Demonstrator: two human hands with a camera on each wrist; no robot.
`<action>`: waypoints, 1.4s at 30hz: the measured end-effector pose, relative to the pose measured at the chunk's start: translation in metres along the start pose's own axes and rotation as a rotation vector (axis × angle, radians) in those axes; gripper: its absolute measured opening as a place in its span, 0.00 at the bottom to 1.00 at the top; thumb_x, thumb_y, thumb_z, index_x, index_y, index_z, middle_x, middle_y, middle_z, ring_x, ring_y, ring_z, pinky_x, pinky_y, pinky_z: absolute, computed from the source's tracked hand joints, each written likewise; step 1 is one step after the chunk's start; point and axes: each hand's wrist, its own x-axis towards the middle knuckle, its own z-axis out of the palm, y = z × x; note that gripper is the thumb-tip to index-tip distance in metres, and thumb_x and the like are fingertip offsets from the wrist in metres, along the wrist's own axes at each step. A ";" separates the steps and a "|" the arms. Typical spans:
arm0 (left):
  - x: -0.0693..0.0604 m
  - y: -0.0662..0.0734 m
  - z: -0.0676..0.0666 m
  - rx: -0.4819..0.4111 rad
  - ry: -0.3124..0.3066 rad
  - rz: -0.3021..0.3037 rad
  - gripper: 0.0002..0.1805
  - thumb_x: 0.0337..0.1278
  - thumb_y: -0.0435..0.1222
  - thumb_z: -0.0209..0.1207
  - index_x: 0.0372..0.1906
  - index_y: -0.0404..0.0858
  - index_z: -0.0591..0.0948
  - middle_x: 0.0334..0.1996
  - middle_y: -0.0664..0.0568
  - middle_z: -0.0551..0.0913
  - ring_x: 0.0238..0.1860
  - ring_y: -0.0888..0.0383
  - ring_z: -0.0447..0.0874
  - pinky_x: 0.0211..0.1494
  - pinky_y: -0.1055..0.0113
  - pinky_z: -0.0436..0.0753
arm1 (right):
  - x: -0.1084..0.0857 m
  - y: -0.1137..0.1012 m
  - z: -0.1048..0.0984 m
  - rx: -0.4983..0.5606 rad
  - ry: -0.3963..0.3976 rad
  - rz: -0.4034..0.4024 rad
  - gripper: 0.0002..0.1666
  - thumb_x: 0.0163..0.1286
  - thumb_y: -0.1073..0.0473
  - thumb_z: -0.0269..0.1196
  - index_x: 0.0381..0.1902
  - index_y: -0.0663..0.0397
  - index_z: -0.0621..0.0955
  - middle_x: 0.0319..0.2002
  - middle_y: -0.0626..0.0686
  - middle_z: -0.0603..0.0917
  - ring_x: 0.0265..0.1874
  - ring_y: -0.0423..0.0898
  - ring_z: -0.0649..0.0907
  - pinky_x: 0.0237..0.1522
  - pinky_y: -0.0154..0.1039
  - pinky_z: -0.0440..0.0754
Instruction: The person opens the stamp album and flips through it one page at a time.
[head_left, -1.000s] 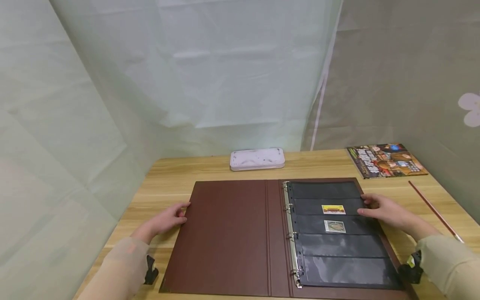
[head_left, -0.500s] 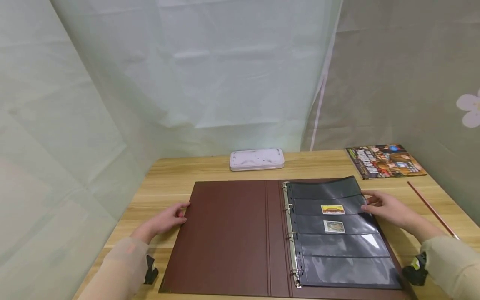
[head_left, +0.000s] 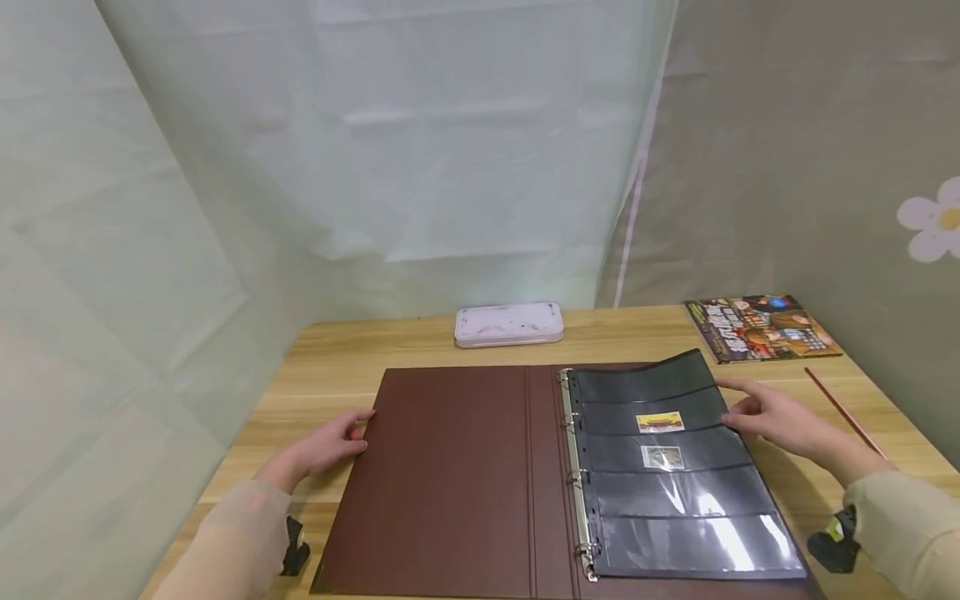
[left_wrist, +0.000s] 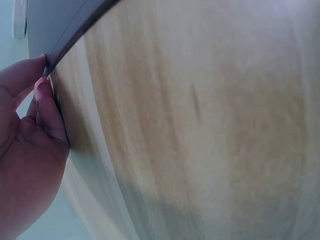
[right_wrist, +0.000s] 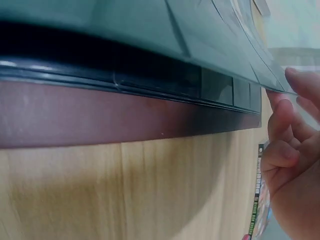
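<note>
The page (head_left: 678, 492) is raised now: its outer edge, nearly flat a second ago, bows upward in the right hand (head_left: 780, 423), pinched with thumb above and bent fingers beneath. Inward from those fingers come a yellow stamp (head_left: 660, 422), then the metal rings (head_left: 577, 477). Farthest off, the left hand (head_left: 324, 444) pinches the brown cover (head_left: 441, 483) by its edge, as before.

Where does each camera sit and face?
Head: on the head, facing forward and down at the open binder; left hand, right hand, sleeves show.
Left wrist: worn there, facing binder edge and tabletop; left hand shows.
Right wrist: worn there, facing the raised page; right hand shows.
Head and right wrist share the raised page.
</note>
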 end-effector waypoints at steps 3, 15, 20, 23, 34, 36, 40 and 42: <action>0.000 0.000 0.001 -0.002 -0.001 0.007 0.28 0.60 0.30 0.56 0.63 0.22 0.62 0.33 0.48 0.68 0.35 0.54 0.66 0.39 0.64 0.67 | -0.002 -0.004 -0.003 0.026 -0.031 -0.007 0.40 0.67 0.60 0.59 0.69 0.69 0.55 0.29 0.54 0.80 0.22 0.43 0.75 0.22 0.37 0.70; 0.000 0.000 0.000 -0.044 -0.015 -0.012 0.29 0.61 0.29 0.55 0.64 0.21 0.60 0.33 0.47 0.66 0.36 0.53 0.64 0.38 0.65 0.66 | 0.001 -0.027 -0.020 0.017 -0.086 0.015 0.41 0.68 0.59 0.58 0.70 0.68 0.51 0.27 0.54 0.76 0.19 0.45 0.72 0.21 0.39 0.69; 0.000 0.000 0.000 -0.050 -0.010 -0.005 0.29 0.61 0.29 0.55 0.64 0.21 0.61 0.33 0.47 0.66 0.36 0.53 0.64 0.38 0.65 0.66 | 0.000 -0.038 -0.027 -0.010 -0.084 0.041 0.42 0.68 0.58 0.57 0.70 0.68 0.51 0.26 0.54 0.76 0.18 0.43 0.70 0.20 0.39 0.68; 0.001 0.000 0.000 -0.044 -0.007 0.000 0.29 0.60 0.28 0.55 0.63 0.21 0.61 0.33 0.47 0.66 0.36 0.53 0.65 0.38 0.65 0.67 | 0.000 -0.044 -0.030 -0.045 -0.071 0.062 0.42 0.68 0.55 0.58 0.71 0.67 0.52 0.27 0.53 0.76 0.19 0.43 0.71 0.20 0.38 0.68; 0.000 -0.006 0.000 -0.052 -0.020 0.015 0.29 0.60 0.28 0.55 0.63 0.20 0.61 0.32 0.48 0.67 0.35 0.53 0.65 0.37 0.67 0.67 | 0.004 -0.062 -0.034 -0.006 -0.061 0.018 0.40 0.68 0.58 0.58 0.70 0.67 0.54 0.22 0.52 0.71 0.15 0.42 0.67 0.19 0.39 0.66; 0.001 -0.006 0.000 -0.042 -0.018 0.016 0.29 0.60 0.29 0.55 0.63 0.20 0.61 0.32 0.48 0.67 0.34 0.54 0.65 0.37 0.67 0.67 | 0.005 -0.067 -0.036 -0.005 -0.057 0.019 0.40 0.68 0.57 0.57 0.71 0.66 0.53 0.21 0.51 0.70 0.15 0.42 0.66 0.19 0.40 0.66; 0.000 -0.005 0.000 -0.014 -0.009 0.016 0.29 0.61 0.30 0.56 0.63 0.21 0.62 0.32 0.49 0.68 0.35 0.54 0.66 0.37 0.66 0.67 | 0.007 -0.075 -0.038 -0.012 -0.051 0.027 0.41 0.69 0.55 0.57 0.72 0.62 0.53 0.19 0.49 0.68 0.14 0.41 0.65 0.20 0.40 0.67; 0.000 -0.004 0.001 -0.004 -0.007 0.014 0.29 0.61 0.30 0.56 0.63 0.22 0.62 0.32 0.49 0.68 0.35 0.55 0.66 0.37 0.66 0.67 | 0.007 -0.079 -0.038 -0.010 -0.056 0.017 0.40 0.69 0.56 0.57 0.72 0.62 0.53 0.19 0.49 0.68 0.14 0.42 0.64 0.20 0.41 0.66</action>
